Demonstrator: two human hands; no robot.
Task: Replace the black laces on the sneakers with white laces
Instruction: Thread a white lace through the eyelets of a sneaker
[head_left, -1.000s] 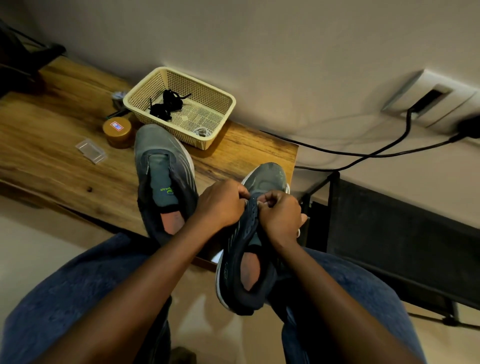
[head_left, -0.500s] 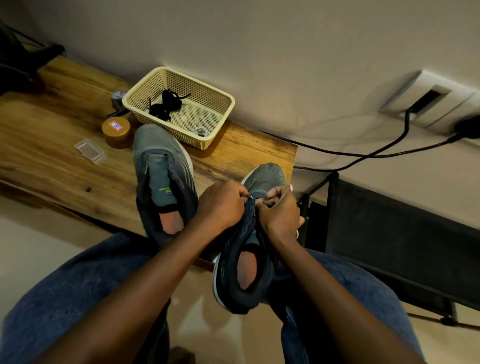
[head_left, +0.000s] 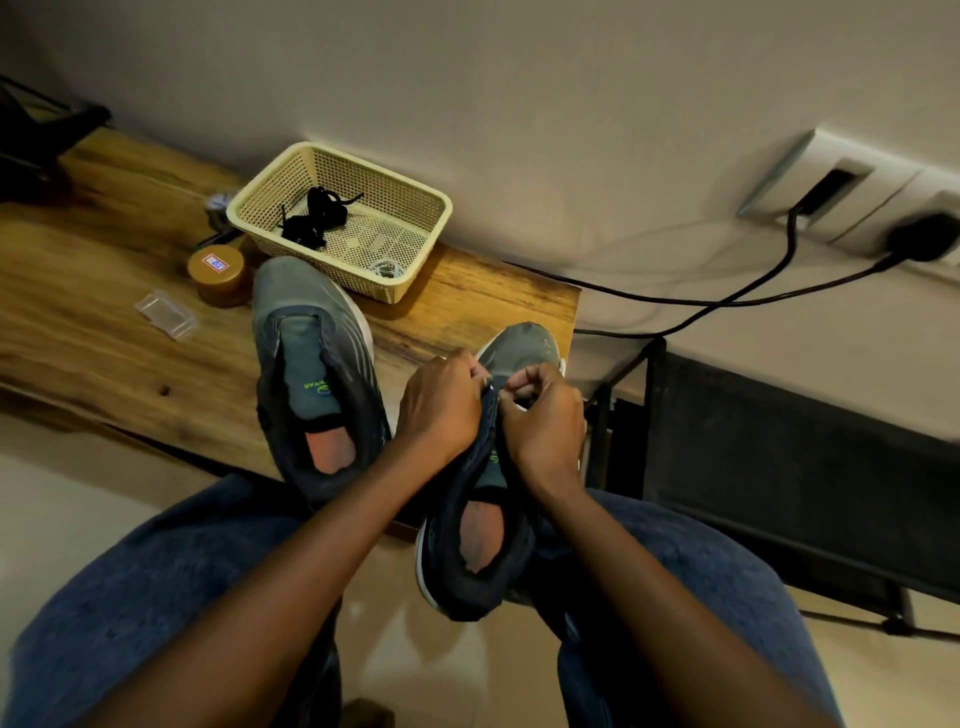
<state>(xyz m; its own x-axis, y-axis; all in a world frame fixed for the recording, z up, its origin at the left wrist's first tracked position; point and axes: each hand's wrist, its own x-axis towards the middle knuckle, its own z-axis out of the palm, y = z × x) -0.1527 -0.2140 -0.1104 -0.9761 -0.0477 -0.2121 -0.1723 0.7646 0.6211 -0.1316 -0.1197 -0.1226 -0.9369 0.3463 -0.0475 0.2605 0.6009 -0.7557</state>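
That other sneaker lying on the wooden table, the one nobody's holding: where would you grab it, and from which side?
Probably by the padded collar at the heel of the unlaced sneaker, coming from the near table edge. Its opening faces up and its heel points toward the person, so fingers can hook inside the rim. The toe end sits close to the basket, leaving less room there.

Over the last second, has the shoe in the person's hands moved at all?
Yes. The held sneaker has tipped a little: against the table edge, its heel swung slightly toward the other sneaker, while its toe stayed put.
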